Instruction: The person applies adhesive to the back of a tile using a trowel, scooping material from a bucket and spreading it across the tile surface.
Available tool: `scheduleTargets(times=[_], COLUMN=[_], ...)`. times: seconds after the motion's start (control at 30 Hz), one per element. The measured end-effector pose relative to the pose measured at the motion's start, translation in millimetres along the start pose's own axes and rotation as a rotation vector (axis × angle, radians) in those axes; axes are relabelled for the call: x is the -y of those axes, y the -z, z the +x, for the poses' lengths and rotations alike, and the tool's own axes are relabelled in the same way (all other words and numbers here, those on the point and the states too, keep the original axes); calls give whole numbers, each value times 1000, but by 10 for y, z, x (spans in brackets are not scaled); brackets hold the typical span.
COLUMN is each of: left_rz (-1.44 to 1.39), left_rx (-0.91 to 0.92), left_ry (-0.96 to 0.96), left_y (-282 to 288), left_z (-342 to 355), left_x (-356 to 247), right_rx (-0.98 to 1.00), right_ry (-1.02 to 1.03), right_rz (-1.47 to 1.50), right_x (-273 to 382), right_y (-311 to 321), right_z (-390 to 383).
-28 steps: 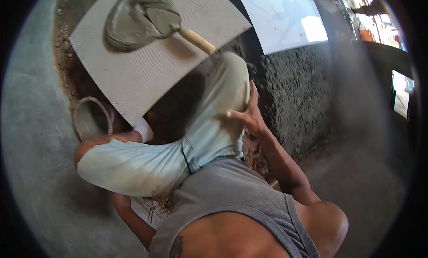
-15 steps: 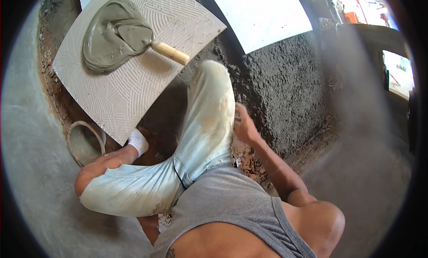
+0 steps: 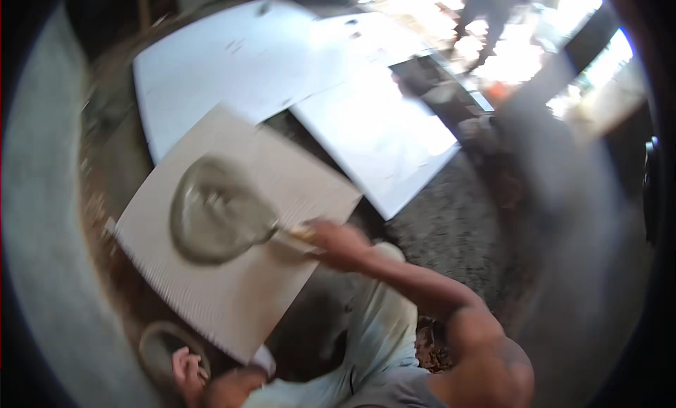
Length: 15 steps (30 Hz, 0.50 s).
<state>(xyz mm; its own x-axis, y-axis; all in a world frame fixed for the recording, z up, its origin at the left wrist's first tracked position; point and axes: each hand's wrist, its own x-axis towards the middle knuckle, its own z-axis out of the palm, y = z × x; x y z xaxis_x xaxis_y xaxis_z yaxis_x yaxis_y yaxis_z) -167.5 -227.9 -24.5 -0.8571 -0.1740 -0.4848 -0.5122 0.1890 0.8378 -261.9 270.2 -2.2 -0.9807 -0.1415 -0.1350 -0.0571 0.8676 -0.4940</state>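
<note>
Trowel [image 3: 301,233] is on the R side of the wet mortar mound [image 3: 222,221], which sits on a ribbed beige tile [image 3: 232,299]. Trowel's long axis runs approx. L–R across the view: wooden handle end R & a touch lower, working end pointing L into the mound; blade outline can't be made out w/ mortar over it.

R hand [image 3: 339,244]: grip closed round the handle, blurred. L hand [image 3: 189,369]: fingers part-bent, in front of the bucket [image 3: 145,341]; can't tell if its grip has hold of the rim.

Edges: R wrist crosses the beige tile's lower-R edge, bent knee [image 3: 391,253] just beside it. Tile's upper corner laps over the far white tile [image 3: 204,70] in view; narrow dark gap btwn its upper-R edge & the nearer white tile [image 3: 384,144]. Room: bare ribbed surface above & below the mound; less along its L side.
</note>
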Motion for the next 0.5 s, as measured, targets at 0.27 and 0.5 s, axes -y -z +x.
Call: scheduleTargets(times=[0.27,0.5], left_rz=[267,472], left_rx=[-97,-74], left_ry=[245,425], left_y=[-386,-568], left_z=[957,712], left_x=[730,404], right_rx=[288,338], right_ry=[-2,-98], right_rz=[-137,-156], right_x=[35,588], right_y=[-536,112], right_z=[767,471])
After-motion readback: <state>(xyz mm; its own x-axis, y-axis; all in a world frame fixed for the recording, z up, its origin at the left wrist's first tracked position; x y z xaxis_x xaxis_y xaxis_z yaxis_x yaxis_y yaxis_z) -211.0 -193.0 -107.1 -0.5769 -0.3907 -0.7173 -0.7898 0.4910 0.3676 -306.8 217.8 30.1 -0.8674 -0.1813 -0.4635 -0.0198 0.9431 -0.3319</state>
